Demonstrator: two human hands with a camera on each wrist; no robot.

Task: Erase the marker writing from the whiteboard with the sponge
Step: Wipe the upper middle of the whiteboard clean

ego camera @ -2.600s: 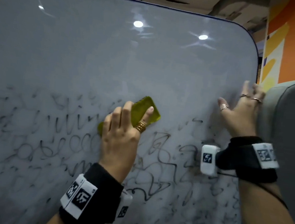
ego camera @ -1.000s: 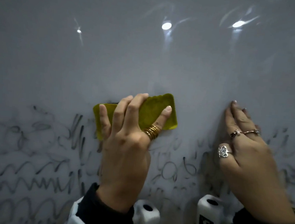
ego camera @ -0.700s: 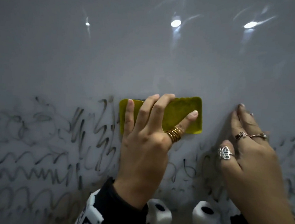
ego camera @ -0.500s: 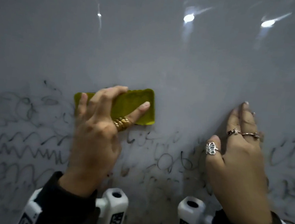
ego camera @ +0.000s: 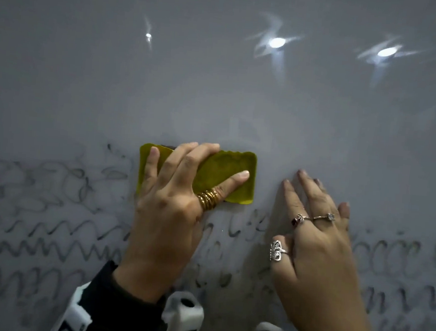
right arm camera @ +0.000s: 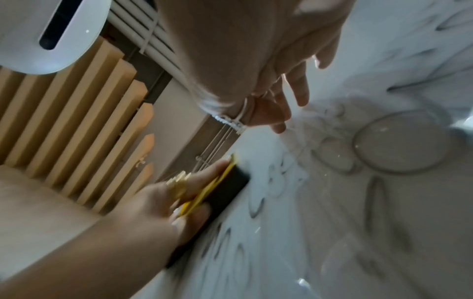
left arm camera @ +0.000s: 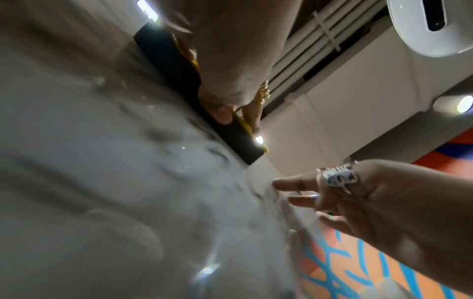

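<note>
The whiteboard (ego camera: 218,87) fills the head view. Its upper part is wiped, and smeared black marker writing (ego camera: 50,233) covers the lower part. A yellow sponge (ego camera: 227,171) with a dark underside (left arm camera: 179,66) lies flat on the board at the top edge of the writing. My left hand (ego camera: 184,178) grips it, with fingers spread over its back and the thumb on its lower edge. My right hand (ego camera: 316,225) rests flat on the board to the right of the sponge, fingers straight, holding nothing. The right wrist view shows the sponge (right arm camera: 225,194) on the board too.
Ceiling lights reflect on the wiped upper board (ego camera: 276,43). More loops of writing (ego camera: 387,257) run to the right of my right hand. White wrist cameras (ego camera: 184,316) sit at the bottom edge. Wooden slats (right arm camera: 89,121) and a ceiling show behind the hands.
My left hand has rubbed the sponge back and forth; since half a second ago it has slid to the right, closer to my right hand. The right hand stays flat on the board.
</note>
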